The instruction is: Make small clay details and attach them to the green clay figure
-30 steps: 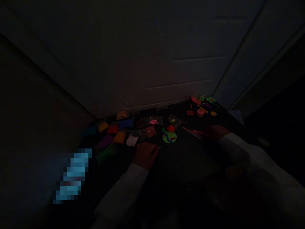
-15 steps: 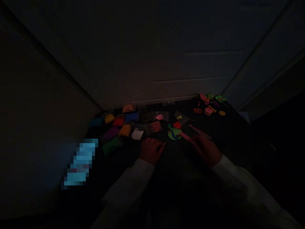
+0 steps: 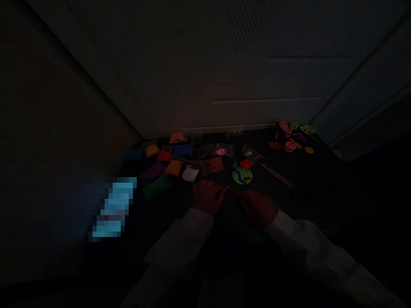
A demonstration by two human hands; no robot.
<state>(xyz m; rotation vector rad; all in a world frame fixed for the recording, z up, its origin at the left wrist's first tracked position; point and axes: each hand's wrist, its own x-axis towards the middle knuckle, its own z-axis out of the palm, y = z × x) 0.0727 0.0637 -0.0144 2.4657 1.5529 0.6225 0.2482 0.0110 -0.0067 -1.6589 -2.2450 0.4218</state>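
Note:
In the dim light my left hand (image 3: pixel 208 197) is closed, pinching a small thin reddish piece (image 3: pixel 226 188) at its fingertips. Opposite it my right hand (image 3: pixel 259 207) is closed on a thin pink stick-like tool (image 3: pixel 235 191). The tool's tip meets or nearly meets the small piece; the dark hides the exact contact. Just beyond the hands lies a flat green clay disc (image 3: pixel 242 176) bearing a blue wavy strip and reddish bits. A red lump (image 3: pixel 245 164) sits at its far edge, with a darker green piece beside it.
Bags of coloured clay, among them white (image 3: pixel 190 173), purple (image 3: pixel 154 170) and green (image 3: pixel 156 187), lie at the left. Scissors (image 3: pixel 282 177) rest to the right. Small clay figures (image 3: pixel 290 146) stand at the back right before a pale panel (image 3: pixel 205 77). A bright pixelated patch (image 3: pixel 114 209) is at left.
My right hand has moved left and down, bringing the pink tool from the green disc to the small piece in my left hand. The view has shifted slightly.

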